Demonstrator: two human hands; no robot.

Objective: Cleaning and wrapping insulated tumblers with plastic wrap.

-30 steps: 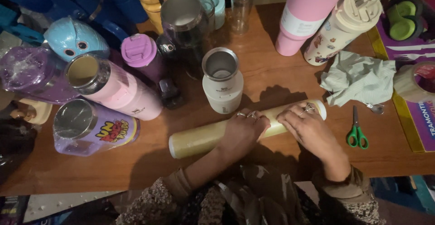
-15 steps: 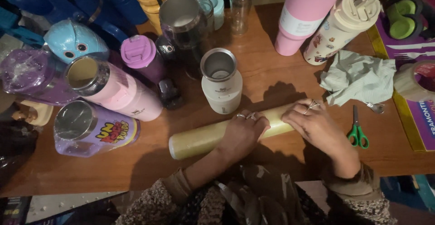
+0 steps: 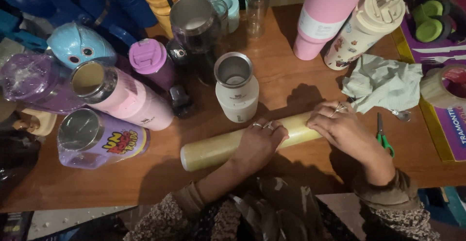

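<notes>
Your hands both rest on a long roll of cling film (image 3: 228, 144) lying crosswise on the wooden table (image 3: 291, 168), near you. Your left hand (image 3: 259, 141) curls over the roll's middle, pinning it so it cannot turn; your right hand (image 3: 340, 124) covers the right end, fingers bent as if feeling for the film's edge. Far left, open tumblers crowd together: a pink one (image 3: 121, 95) and a purple one (image 3: 97, 136) lie tilted. A cream flask (image 3: 236, 88) stands lidless just beyond the roll. Right, a crumpled green cloth (image 3: 383, 81) sits above green-handled scissors (image 3: 381, 134), partly hidden by your wrist.
</notes>
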